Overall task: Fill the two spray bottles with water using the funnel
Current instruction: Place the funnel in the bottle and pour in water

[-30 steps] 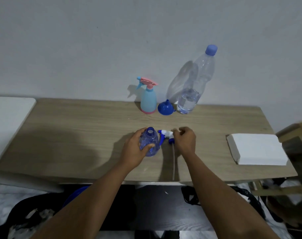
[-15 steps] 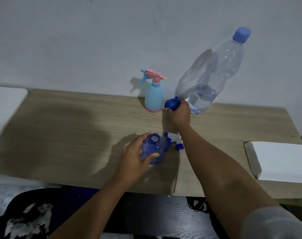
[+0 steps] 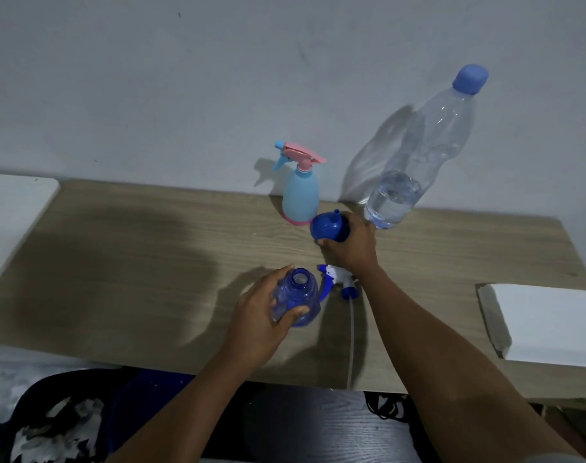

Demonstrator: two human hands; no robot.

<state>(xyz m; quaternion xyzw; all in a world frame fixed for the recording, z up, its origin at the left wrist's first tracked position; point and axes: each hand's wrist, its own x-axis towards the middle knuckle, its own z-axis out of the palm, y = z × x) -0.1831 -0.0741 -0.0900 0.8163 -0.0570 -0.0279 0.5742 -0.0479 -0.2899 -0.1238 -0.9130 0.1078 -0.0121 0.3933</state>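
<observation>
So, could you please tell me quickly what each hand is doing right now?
Left hand: grips the open blue spray bottle standing on the table.
Right hand: grips the blue funnel.

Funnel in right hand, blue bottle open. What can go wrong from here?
1. The right hand holds the funnel close to the pale spray bottle and the water bottle; pulling back may knock either over.
2. The removed spray head lies under the right forearm, its tube reaching the table edge; the arm may sweep it off.
3. The water bottle is capped; uncapping needs the left hand off the open blue bottle, which may tip.
</observation>
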